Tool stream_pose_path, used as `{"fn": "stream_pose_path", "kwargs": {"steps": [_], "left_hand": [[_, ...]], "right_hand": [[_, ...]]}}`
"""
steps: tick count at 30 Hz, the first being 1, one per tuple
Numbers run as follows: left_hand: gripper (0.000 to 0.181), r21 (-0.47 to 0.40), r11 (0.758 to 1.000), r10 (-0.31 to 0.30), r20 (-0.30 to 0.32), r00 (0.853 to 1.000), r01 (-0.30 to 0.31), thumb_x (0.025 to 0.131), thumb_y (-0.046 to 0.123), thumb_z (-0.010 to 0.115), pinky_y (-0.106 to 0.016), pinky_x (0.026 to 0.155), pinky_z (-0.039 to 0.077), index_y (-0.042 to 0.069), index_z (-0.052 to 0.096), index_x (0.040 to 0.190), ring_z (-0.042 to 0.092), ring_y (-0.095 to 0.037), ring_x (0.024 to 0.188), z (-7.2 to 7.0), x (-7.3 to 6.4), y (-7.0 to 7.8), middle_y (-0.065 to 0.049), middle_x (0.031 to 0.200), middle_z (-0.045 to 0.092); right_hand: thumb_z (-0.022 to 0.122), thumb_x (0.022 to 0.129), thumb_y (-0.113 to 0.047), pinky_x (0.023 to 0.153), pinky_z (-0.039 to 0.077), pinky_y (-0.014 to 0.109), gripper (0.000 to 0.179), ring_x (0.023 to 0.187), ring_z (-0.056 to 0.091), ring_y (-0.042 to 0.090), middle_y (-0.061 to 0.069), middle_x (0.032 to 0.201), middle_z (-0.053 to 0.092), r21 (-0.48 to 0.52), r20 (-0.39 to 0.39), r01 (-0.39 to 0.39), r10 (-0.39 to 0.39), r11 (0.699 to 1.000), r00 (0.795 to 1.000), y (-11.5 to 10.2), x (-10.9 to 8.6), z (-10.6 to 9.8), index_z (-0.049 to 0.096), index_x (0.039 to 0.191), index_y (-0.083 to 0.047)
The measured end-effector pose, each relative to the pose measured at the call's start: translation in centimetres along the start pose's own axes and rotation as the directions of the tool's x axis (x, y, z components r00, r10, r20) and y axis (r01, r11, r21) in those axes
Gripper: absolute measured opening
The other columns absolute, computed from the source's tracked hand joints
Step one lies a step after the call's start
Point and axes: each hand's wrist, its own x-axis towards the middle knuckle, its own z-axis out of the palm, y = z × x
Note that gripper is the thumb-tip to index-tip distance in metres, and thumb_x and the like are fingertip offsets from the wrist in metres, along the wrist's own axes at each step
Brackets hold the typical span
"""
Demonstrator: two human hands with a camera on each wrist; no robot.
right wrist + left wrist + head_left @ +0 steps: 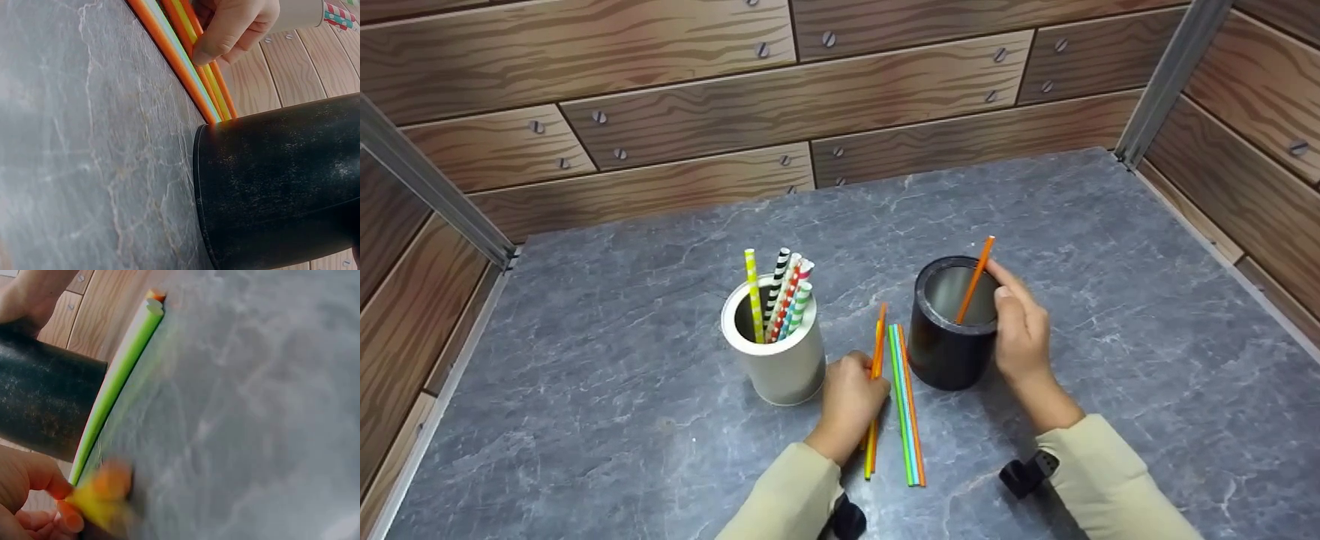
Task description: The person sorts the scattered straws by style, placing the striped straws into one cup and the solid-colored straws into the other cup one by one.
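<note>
My left hand (851,401) pinches a few orange and yellow straws (872,442) between thumb and fingers, low over the table. Beside them lie green, pale blue and orange straws (907,420) in a row. My right hand (1024,330) holds the far right side of a black cup (949,360), its fingers near the rim. One orange straw (976,279) leans inside that cup. In the right wrist view the left thumb presses on the straws (216,84) next to the black cup (281,185); the right hand is mostly out of that frame.
A white cup (784,375) left of my left hand holds several patterned paper straws (780,300). The grey marbled tabletop (585,360) is bounded by wood-print walls (697,105) with metal corner posts (1170,82).
</note>
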Motion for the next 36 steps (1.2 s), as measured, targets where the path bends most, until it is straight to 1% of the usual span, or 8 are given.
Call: {"fn": "stream_pose_path", "kwargs": {"steps": [7, 14, 21, 25, 31, 34, 36], "left_hand": [[0.011, -0.053, 0.997, -0.051, -0.007, 0.999, 0.051, 0.066, -0.001, 0.064, -0.021, 0.053, 0.045, 0.001, 0.068, 0.075, 0.052, -0.011, 0.058, -0.2, 0.1, -0.2, 0.000, 0.063, 0.060], [0.013, -0.155, 0.983, -0.099, 0.011, 0.995, 0.100, 0.069, 0.001, 0.070, -0.021, 0.058, 0.050, -0.001, 0.069, 0.083, 0.057, -0.010, 0.061, -0.2, -0.1, -0.5, -0.003, 0.068, 0.065], [0.013, -0.233, 0.968, -0.090, 0.015, 0.996, 0.091, 0.071, 0.001, 0.071, -0.020, 0.058, 0.050, -0.002, 0.070, 0.083, 0.059, -0.010, 0.062, -0.1, -0.3, -0.8, -0.005, 0.069, 0.066], [0.013, -0.256, 0.962, -0.097, 0.008, 0.995, 0.096, 0.071, 0.001, 0.072, -0.020, 0.058, 0.050, -0.002, 0.070, 0.084, 0.060, -0.010, 0.062, -0.1, -0.4, -0.8, -0.005, 0.070, 0.067], [0.017, -0.315, 0.941, -0.123, 0.020, 0.992, 0.123, 0.074, 0.002, 0.070, -0.020, 0.060, 0.052, -0.005, 0.069, 0.090, 0.062, -0.011, 0.066, -0.3, -0.4, -0.4, -0.006, 0.075, 0.067], [0.018, -0.337, 0.934, -0.119, 0.018, 0.993, 0.118, 0.076, 0.002, 0.070, -0.020, 0.061, 0.053, -0.007, 0.068, 0.091, 0.062, -0.011, 0.067, -0.5, -0.3, 0.0, -0.007, 0.076, 0.067], [0.017, -0.340, 0.934, -0.111, 0.010, 0.994, 0.108, 0.076, 0.002, 0.070, -0.020, 0.061, 0.053, -0.007, 0.068, 0.091, 0.062, -0.012, 0.068, -0.6, -0.2, 0.3, -0.008, 0.076, 0.067]], "right_hand": [[0.036, 0.093, -0.001, 0.103, 0.035, 0.016, 0.036, 0.117, 0.047, -0.002, 0.026, 0.126, 0.053, -0.001, -0.009, -0.008, 0.008, 1.000, 1.000, 0.0, 0.0, -0.1, 0.053, 0.123, 0.011], [0.036, 0.093, -0.001, 0.104, 0.034, 0.016, 0.036, 0.117, 0.046, -0.003, 0.025, 0.126, 0.053, -0.013, -0.009, -0.014, 0.014, 1.000, 1.000, 0.1, -0.2, 0.0, 0.053, 0.122, 0.011], [0.036, 0.093, -0.001, 0.103, 0.034, 0.015, 0.036, 0.116, 0.046, -0.003, 0.025, 0.126, 0.054, -0.027, -0.015, -0.017, 0.017, 0.999, 1.000, 0.2, -0.2, -0.1, 0.054, 0.122, 0.011], [0.036, 0.093, -0.002, 0.103, 0.034, 0.015, 0.036, 0.117, 0.046, -0.003, 0.025, 0.126, 0.053, -0.025, -0.009, -0.013, 0.013, 1.000, 1.000, 0.1, -0.1, -0.2, 0.054, 0.122, 0.011], [0.036, 0.094, -0.001, 0.103, 0.035, 0.016, 0.036, 0.118, 0.046, -0.001, 0.025, 0.127, 0.053, -0.005, 0.004, -0.004, 0.004, 1.000, 1.000, 0.0, -0.1, -0.1, 0.053, 0.123, 0.011], [0.036, 0.093, -0.001, 0.103, 0.035, 0.016, 0.036, 0.118, 0.046, -0.001, 0.025, 0.127, 0.053, -0.014, 0.003, 0.001, -0.001, 1.000, 1.000, -0.1, -0.1, -0.1, 0.053, 0.123, 0.011], [0.036, 0.094, -0.001, 0.103, 0.034, 0.015, 0.036, 0.118, 0.046, 0.000, 0.025, 0.127, 0.053, -0.024, 0.004, 0.000, 0.000, 1.000, 1.000, -0.1, 0.0, -0.1, 0.053, 0.123, 0.011]]}}
